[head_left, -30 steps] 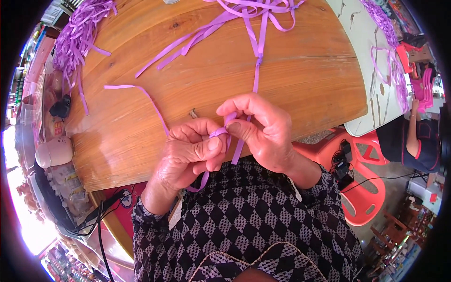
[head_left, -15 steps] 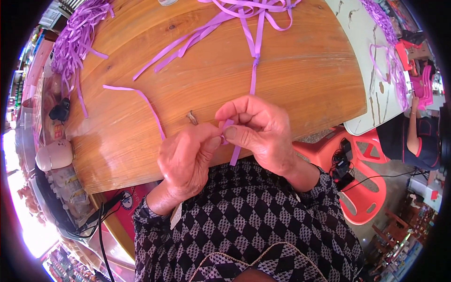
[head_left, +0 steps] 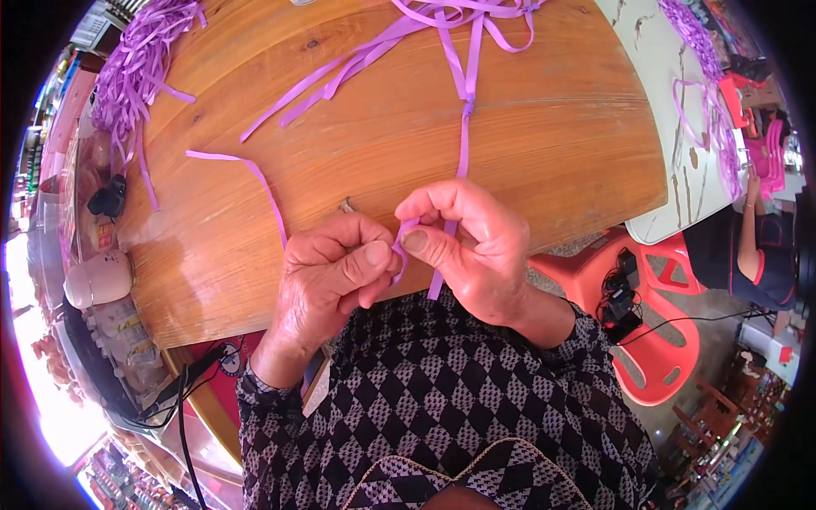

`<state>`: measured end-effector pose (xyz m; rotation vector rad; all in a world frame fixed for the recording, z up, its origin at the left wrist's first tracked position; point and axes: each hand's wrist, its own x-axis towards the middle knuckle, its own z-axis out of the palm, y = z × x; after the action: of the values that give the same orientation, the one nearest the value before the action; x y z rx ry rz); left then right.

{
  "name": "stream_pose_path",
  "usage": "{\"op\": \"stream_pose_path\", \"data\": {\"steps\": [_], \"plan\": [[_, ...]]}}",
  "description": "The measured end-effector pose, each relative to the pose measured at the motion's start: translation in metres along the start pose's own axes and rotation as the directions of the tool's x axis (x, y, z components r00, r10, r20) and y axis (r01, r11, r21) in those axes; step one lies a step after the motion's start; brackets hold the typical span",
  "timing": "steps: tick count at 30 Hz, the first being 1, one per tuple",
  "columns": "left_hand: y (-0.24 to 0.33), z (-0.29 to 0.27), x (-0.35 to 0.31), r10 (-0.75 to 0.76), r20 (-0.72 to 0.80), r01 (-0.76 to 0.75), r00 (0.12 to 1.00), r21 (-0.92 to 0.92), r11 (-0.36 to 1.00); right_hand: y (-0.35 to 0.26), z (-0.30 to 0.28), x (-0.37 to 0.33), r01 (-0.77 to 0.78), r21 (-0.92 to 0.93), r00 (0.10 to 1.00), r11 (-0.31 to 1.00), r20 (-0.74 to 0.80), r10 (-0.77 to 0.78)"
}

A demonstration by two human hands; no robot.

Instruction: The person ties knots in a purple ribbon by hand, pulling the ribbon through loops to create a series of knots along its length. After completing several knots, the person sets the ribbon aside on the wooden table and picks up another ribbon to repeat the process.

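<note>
Both hands are close together over the near edge of the wooden table, joined by a short stretch of purple ribbon (head_left: 399,255). My left hand (head_left: 336,263) is closed, thumb pressed to the bent fingers, with the ribbon running into it. My right hand (head_left: 472,251) pinches the ribbon between thumb and forefinger. A ribbon end hangs below the right hand. Beyond that hand, a purple strand leads up to a knot (head_left: 467,108) and a looped bunch of ribbon (head_left: 463,13). Another strand (head_left: 259,174) runs from the table to behind my left hand.
A heap of purple ribbon (head_left: 140,76) lies at the table's far left. More ribbon hangs on a white marbled table (head_left: 646,51) at right. A red plastic chair (head_left: 654,340) holds black cables. Another person's arm (head_left: 747,229) shows at the right edge.
My left hand has turned and drawn slightly down and away from the right hand, opening a gap with ribbon stretched across it. The right hand has shifted slightly right.
</note>
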<state>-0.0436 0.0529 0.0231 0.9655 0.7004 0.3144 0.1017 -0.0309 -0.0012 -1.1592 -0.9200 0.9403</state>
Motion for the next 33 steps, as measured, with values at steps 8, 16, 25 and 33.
{"op": "stream_pose_path", "data": {"steps": [8, 16, 25, 33], "plan": [[0.000, 0.008, -0.002, 0.110, -0.116, -0.123, 0.987, -0.118, 0.985, -0.002, 0.006, -0.002, 0.101, -0.159, 0.994, 0.982, -0.021, -0.106], [-0.002, 0.025, 0.000, 0.266, -0.270, -0.223, 0.925, 0.181, 0.958, -0.006, 0.006, -0.003, -0.038, 0.018, 0.999, 0.999, -0.015, 0.038], [0.001, 0.010, 0.001, 0.382, -0.164, -0.251, 0.910, 0.516, 0.819, -0.010, -0.001, 0.005, -0.115, -0.031, 0.993, 0.993, -0.025, 0.114], [-0.002, -0.003, 0.013, -0.124, 0.086, 0.147, 0.988, -0.340, 0.929, -0.005, -0.011, 0.009, 0.130, -0.311, 0.992, 0.942, 0.040, -0.124]]}}
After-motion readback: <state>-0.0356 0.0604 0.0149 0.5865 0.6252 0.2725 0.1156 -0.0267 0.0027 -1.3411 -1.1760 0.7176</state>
